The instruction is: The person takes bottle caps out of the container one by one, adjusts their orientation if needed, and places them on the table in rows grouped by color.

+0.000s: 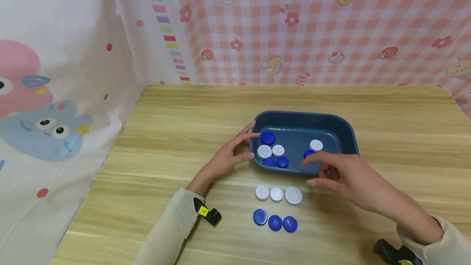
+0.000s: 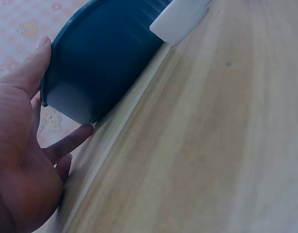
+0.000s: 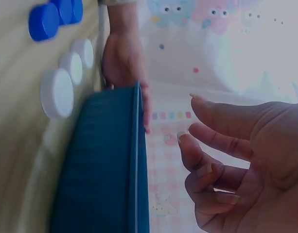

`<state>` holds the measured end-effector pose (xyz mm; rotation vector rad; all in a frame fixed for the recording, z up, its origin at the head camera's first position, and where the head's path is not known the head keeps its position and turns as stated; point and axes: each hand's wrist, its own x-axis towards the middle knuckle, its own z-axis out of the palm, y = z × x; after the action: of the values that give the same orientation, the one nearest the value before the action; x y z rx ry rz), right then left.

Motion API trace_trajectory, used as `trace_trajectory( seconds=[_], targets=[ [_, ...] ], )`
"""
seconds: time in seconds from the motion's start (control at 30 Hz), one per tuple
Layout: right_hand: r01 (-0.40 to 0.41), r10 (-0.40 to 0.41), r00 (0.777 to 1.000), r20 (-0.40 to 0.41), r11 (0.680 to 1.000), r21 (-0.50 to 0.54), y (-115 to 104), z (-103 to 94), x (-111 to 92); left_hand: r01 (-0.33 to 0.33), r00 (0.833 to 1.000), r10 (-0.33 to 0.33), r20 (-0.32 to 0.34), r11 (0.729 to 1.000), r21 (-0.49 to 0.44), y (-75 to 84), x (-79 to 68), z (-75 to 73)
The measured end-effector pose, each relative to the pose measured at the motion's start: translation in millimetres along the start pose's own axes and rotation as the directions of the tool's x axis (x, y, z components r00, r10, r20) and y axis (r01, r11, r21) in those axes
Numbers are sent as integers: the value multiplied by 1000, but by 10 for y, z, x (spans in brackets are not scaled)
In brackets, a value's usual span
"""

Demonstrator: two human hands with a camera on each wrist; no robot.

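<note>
From my head, the blue tray [image 1: 294,136] stood on the wooden table [image 1: 158,142], seven caps showing inside: a large blue cap [image 1: 268,138] at nine o'clock, two white caps [image 1: 264,151] and two blue caps [image 1: 282,162] nearer eight, a lone white cap [image 1: 316,145] at four, a half-hidden blue cap [image 1: 308,153] at five. A white row [image 1: 276,194] and a blue row [image 1: 275,223], three caps each, lay outside at seven. My left hand [image 1: 225,158] touched the nine o'clock end, fingers spread; my right hand [image 1: 355,179] hung above the near rim at five, thumb and forefinger parted, gripping nothing.

From the left wrist, my thumb met the rim, fingertips low at the smooth end wall; bare wood grain ran from two to six o'clock.

From the right wrist, open air separated my fingertips from the straight rim; at ten o'clock, thick white discs stood just beside the wall.
</note>
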<state>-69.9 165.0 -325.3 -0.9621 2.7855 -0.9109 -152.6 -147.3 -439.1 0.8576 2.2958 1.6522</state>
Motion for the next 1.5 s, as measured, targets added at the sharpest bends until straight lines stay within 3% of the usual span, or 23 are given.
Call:
trace_trajectory(
  seconds=[0.17,0.33,0.67,0.9,1.07,1.3,1.5],
  targets=[
    [-16,16,1000,9,1000,-14,136,-58,171,4,1000,-4,3,1000,0,-1,-8,4],
    [-90,92,992,91,996,-25,325,-35,326,15,1000,-15,2,1000,-4,-4,-11,9],
    [-205,213,949,232,977,-59,552,75,463,8,1000,-8,6,1000,-5,-7,6,21],
    [-244,253,931,263,967,-67,641,157,515,22,1000,-22,0,1000,-7,7,-1,24],
    [-257,263,932,251,965,-55,670,236,563,25,1000,-25,-6,1000,-12,50,-10,28],
    [-267,268,950,159,963,-33,661,311,564,15,1000,-15,1,999,-32,289,-45,15],
    [-315,302,940,156,947,63,659,330,564,18,1000,-18,1,1000,-9,48,-8,10]
  ],
)
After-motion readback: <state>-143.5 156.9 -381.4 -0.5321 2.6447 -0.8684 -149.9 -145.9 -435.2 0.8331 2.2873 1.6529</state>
